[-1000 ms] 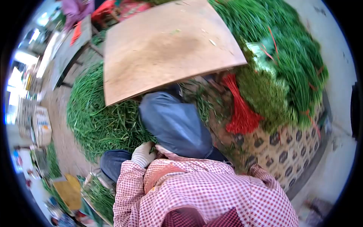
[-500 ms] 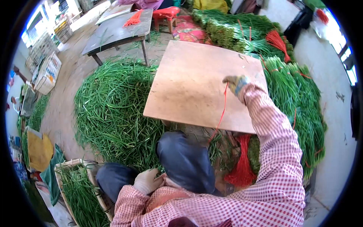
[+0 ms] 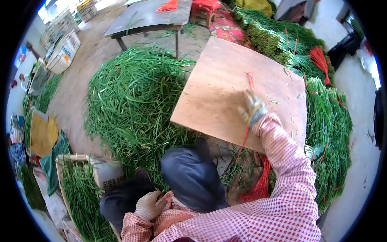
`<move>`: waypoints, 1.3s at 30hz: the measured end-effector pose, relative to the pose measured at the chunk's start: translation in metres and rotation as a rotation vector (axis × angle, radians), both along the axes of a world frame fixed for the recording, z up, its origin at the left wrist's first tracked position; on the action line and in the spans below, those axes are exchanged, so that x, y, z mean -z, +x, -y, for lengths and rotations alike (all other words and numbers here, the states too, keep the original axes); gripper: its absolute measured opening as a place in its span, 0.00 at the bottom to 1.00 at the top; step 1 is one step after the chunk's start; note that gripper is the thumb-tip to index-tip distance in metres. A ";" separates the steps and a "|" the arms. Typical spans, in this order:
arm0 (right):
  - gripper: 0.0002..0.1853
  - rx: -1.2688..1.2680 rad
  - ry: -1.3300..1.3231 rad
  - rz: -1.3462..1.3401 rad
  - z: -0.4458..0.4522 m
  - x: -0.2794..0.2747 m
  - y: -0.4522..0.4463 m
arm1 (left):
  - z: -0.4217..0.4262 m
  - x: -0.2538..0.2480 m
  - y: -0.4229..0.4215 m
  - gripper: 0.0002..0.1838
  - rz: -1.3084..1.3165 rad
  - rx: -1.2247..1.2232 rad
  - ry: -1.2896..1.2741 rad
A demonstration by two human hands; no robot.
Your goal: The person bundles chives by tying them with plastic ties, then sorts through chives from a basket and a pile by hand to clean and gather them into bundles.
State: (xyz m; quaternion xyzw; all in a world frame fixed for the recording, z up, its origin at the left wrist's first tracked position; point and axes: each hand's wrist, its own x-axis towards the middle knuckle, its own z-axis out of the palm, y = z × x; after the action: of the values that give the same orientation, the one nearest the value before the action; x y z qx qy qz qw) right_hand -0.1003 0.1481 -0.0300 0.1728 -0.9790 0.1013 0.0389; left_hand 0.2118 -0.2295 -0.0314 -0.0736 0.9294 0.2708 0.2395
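Observation:
My right hand (image 3: 254, 109), in a stained glove and a checked sleeve, is over the wooden board (image 3: 217, 72). Its fingers look spread, though motion blurs them. A thin red tie (image 3: 246, 139) runs beneath this hand, with a looped end on the board above it and the other end hanging past the near edge. Small green scraps lie on the board to the right. In a pale glove, my left hand (image 3: 148, 206) rests on my lap, fingers loosely extended and nothing seen in them.
Loose green stalks (image 3: 133, 109) are heaped left of the board. Tied green bundles (image 3: 328, 117) line its right side. A bunch of red ties (image 3: 258, 187) hangs below the near edge. A basket (image 3: 76, 157) of greens stands lower left, and a low table (image 3: 153, 20) farther back.
My right hand has lowered toward the board, and its grip on the red tie has loosened. The tie now extends beyond the fingers. The view has shifted; my left hand stays on my lap.

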 end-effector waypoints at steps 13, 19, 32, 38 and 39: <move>0.29 -0.583 -0.012 -0.324 0.088 -0.006 -0.128 | -0.044 -0.024 0.034 0.18 -0.527 0.053 0.410; 0.24 -1.083 -0.296 0.405 0.340 -0.048 0.135 | -0.022 -0.046 0.087 0.10 -0.878 -0.037 0.516; 0.21 -0.893 -0.454 1.160 0.487 0.017 0.100 | 0.116 0.031 0.322 0.11 -0.797 -1.275 -0.809; 0.08 -1.424 -0.252 0.927 0.631 -0.042 0.244 | 0.116 0.032 0.322 0.11 -0.143 -1.342 -0.542; 0.07 -1.381 -0.249 0.915 0.634 -0.050 0.282 | 0.120 0.029 0.324 0.11 -0.097 -1.342 -0.484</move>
State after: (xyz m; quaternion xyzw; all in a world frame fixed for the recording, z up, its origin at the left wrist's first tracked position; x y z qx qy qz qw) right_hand 0.1815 -0.4855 0.0204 0.6699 -0.5539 0.2697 -0.4145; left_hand 0.5354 -0.3496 -0.0603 -0.6684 0.7274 0.1490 -0.0435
